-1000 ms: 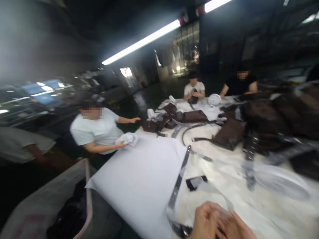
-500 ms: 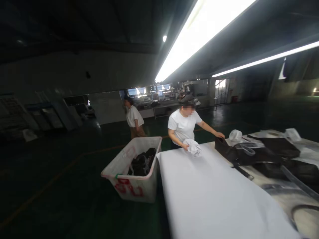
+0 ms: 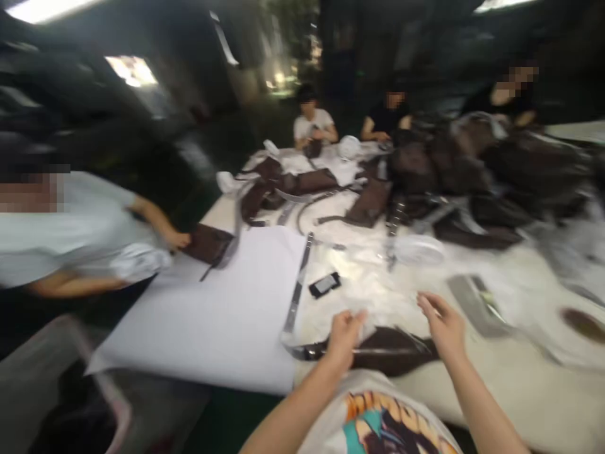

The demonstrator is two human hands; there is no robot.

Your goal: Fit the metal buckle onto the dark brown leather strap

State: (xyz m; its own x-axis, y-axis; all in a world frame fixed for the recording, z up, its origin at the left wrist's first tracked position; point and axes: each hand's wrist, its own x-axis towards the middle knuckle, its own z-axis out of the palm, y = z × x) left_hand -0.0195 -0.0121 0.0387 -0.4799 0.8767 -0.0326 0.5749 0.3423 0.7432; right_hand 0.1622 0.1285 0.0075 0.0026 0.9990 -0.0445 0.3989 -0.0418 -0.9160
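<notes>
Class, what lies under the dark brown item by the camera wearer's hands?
Pale table shows around the dark brown item; whatever lies directly beneath it is covered and cannot be seen.

Dark brown bag point(image 3: 394, 361), lying crosswise at the table's point(image 3: 524, 384) near edge
The body looks low — a pale line runs along it — and from its left end a dark, shiny strap point(image 3: 296, 296) bends away.
</notes>
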